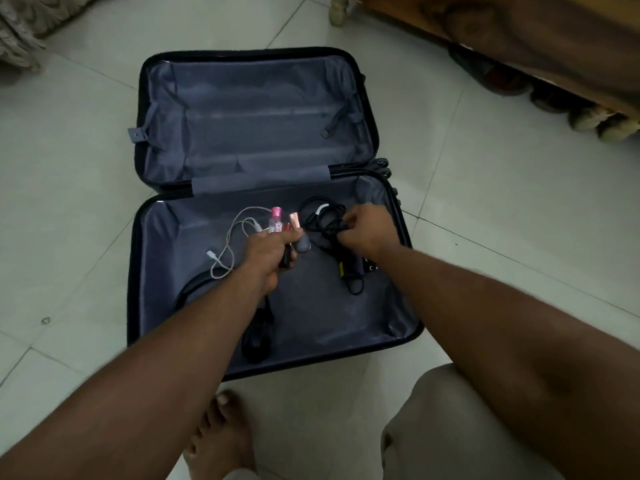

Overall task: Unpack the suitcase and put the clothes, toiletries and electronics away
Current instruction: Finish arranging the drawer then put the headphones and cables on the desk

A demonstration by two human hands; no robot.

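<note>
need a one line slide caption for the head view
Left hand grips small bottles and a white cable; right hand pinches black cables over the open suitcase.

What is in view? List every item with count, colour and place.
suitcase: one, black shell, grey lining, open flat on floor
white cable: one, dangling from left hand
small bottle: one, clear with pink cap, in left hand
black cables: a tangle, right hand grips it
black cord: one, near half of suitcase
shoes: several, dark, under wooden furniture
left hand: holds several small items
right hand: on black cables
</note>
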